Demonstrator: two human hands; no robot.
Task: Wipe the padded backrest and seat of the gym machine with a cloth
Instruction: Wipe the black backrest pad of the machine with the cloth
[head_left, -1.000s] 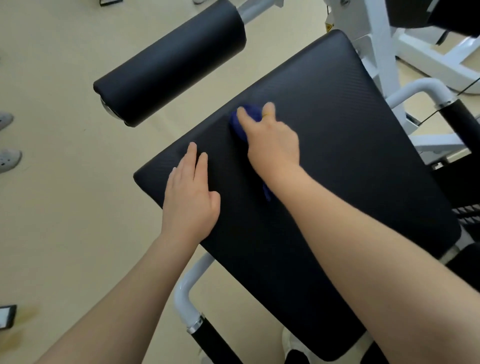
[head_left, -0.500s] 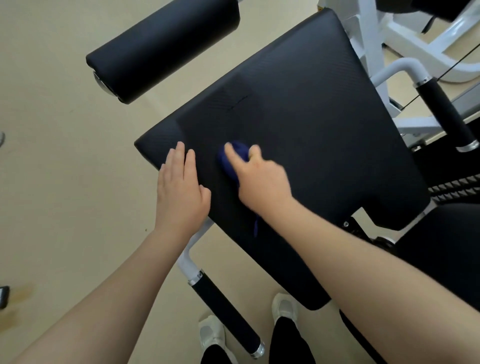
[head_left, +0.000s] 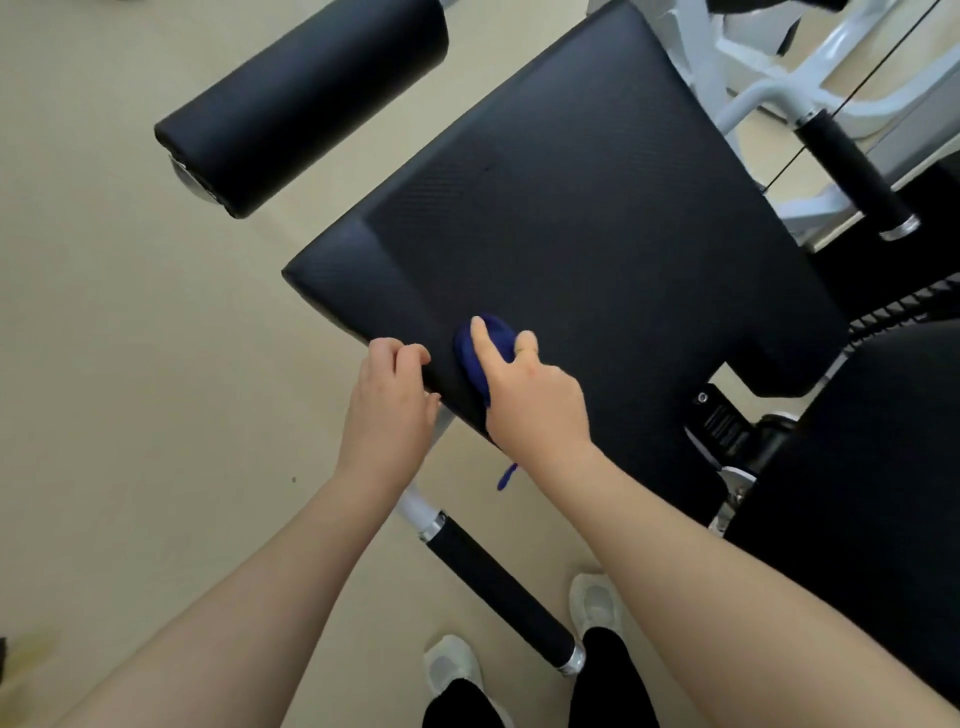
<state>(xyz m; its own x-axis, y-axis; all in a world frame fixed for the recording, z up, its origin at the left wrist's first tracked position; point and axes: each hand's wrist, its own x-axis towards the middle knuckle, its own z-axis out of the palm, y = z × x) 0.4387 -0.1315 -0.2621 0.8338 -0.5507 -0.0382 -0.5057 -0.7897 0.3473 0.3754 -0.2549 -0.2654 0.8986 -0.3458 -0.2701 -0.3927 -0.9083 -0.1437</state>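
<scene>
While pressing down, right hand (head_left: 530, 395) bunches blue cloth (head_left: 480, 353) under palm, index finger laid over the wad, fingers curled around it; a loose tail of cloth hanging below the wrist. Cloth now at near-left corner of padded backrest (head_left: 597, 218), just inside the edge. Left hand (head_left: 389, 400) hooked over that same edge, fingers curled round the pad rim, steadying.

Change over last second: cloth drawn down from upper-middle of the pad to its near corner; left hand gone from lying flat on the surface to gripping the rim. Reads as one full stroke along the left strip completed.

Implication: left band probably wiped; wide right portion of backrest likely remaining. Seat (head_left: 883, 467) at lower right, dark, untouched at this moment, well apart from cloth.

Outward: foam roller (head_left: 306, 98) up left, apart from pad; black handle grip (head_left: 498, 587) below, near white shoes (head_left: 452, 665); beige floor (head_left: 130, 364).
</scene>
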